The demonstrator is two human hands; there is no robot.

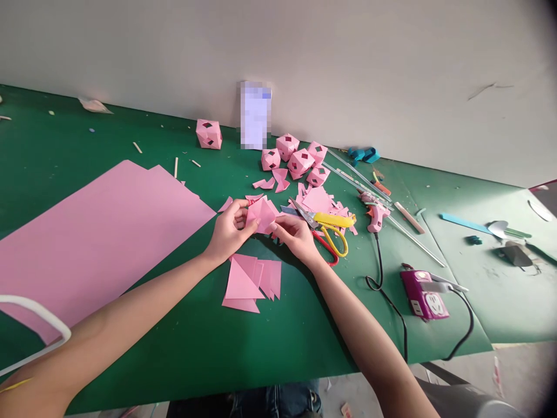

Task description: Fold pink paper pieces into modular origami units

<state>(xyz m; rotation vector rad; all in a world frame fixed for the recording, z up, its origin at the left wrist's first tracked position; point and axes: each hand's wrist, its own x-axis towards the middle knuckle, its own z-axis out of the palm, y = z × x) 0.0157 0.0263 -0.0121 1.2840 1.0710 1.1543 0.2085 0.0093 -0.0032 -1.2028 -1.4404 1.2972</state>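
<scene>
Between my hands is a folded piece of pink paper (261, 213), held up over the green table. My left hand (230, 231) pinches its left side, thumb in front. At the paper's lower right edge, the fingers of my right hand (296, 235) are closed on it. Below lies a loose stack of pink paper pieces (248, 284), some of them triangles. Right beside my right hand rest scissors (335, 241) with red and yellow handles and a yellow utility knife (334, 219). Pink paper scraps (319, 200) spread behind them.
Several folded pink paper shapes (300, 162) sit near the wall, one apart (209, 134). A blurred phone-like panel (256, 115) leans there. Large pink sheets (100, 232) cover the left. A glue gun (375, 213), clear sticks (415, 241) and a purple power strip (425, 295) lie right.
</scene>
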